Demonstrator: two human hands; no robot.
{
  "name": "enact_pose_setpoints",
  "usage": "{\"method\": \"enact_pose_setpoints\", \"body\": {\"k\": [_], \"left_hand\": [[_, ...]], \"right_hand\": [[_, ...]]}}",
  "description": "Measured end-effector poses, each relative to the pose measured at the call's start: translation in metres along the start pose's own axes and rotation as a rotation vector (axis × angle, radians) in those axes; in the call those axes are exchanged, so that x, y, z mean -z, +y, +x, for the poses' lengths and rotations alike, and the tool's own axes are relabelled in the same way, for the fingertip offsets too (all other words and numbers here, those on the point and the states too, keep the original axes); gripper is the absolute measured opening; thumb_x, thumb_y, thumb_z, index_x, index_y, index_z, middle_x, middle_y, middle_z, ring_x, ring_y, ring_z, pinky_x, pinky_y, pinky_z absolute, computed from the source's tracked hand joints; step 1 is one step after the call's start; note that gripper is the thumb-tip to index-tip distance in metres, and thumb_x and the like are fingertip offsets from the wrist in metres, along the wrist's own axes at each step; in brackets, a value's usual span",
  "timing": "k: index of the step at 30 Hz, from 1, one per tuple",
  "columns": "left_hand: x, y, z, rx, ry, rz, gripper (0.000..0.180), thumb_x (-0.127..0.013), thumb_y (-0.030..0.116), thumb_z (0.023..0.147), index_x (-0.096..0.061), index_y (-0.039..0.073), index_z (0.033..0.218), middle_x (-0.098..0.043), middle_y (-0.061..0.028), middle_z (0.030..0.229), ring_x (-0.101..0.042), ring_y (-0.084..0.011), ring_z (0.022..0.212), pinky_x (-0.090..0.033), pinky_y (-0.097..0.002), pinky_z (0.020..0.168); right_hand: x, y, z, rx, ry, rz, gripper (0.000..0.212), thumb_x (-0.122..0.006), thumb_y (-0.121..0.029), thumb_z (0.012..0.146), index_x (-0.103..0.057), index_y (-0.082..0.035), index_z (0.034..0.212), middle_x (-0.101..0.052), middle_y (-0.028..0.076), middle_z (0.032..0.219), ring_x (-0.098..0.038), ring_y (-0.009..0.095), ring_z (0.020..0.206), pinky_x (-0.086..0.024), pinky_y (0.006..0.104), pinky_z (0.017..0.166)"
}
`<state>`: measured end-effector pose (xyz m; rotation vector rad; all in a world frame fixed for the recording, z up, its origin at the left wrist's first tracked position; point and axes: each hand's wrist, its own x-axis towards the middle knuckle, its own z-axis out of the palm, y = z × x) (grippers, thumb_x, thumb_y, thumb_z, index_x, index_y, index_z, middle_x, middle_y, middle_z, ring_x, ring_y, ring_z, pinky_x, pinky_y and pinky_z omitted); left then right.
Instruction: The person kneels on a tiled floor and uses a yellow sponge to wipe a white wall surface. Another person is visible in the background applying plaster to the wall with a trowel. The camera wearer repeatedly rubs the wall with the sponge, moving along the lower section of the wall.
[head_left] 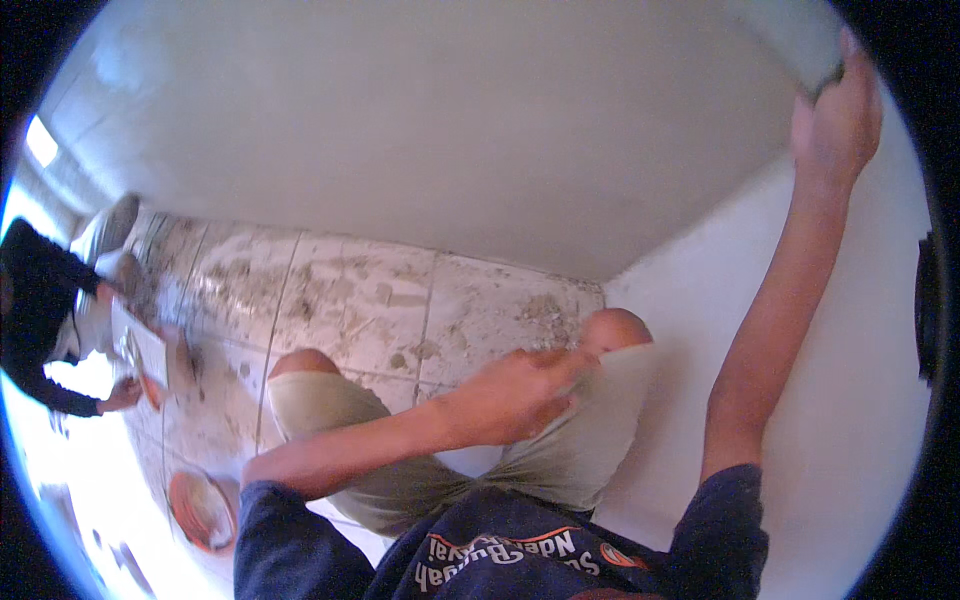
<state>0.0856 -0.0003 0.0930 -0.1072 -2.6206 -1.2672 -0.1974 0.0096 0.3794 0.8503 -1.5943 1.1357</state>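
High at the right, my right hand (840, 125) is closed on a flat plastering blade (800, 45), pale and blurred. The blade lies against the grey wall (480, 120) close to its corner with the white wall. My left hand (520, 395) is held in front of my right knee (615, 328), its fingers curled in. Whatever may be inside those fingers is hidden and smeared.
Mortar crumbs and smears cover the tiled floor (350, 300). The white wall (850, 400) runs close along my right side. At the left, another person (45, 300) crouches with a flat board (145, 350). An orange bucket (203, 510) stands at the lower left.
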Motion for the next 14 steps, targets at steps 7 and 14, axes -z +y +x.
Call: {"method": "enact_pose_setpoints", "body": {"k": [7,14], "left_hand": [[-0.048,-0.023,-0.032,-0.065,-0.337,0.488,0.041,-0.064,0.018,0.087,-0.060,0.012,0.128,-0.068,-0.0138,0.107,-0.069,-0.0324,0.102,-0.056,-0.0449,0.085],[-0.074,-0.053,-0.061,-0.029,-0.277,0.710,0.040,-0.067,0.020,0.083,-0.064,0.014,0.122,-0.069,-0.0109,0.103,-0.069,-0.0297,0.098,-0.053,-0.0515,0.084]], "right_hand": [[-0.070,-0.005,-0.218,-0.003,-1.455,0.318,0.032,-0.056,-0.032,0.104,-0.066,-0.003,0.110,-0.063,0.010,0.108,-0.057,0.018,0.101,-0.045,0.0351,0.094],[-0.126,-0.049,-0.328,0.245,-1.949,0.075,0.036,-0.063,-0.034,0.099,-0.062,0.002,0.094,-0.054,0.005,0.076,-0.049,0.013,0.078,-0.045,0.0357,0.076]]}}
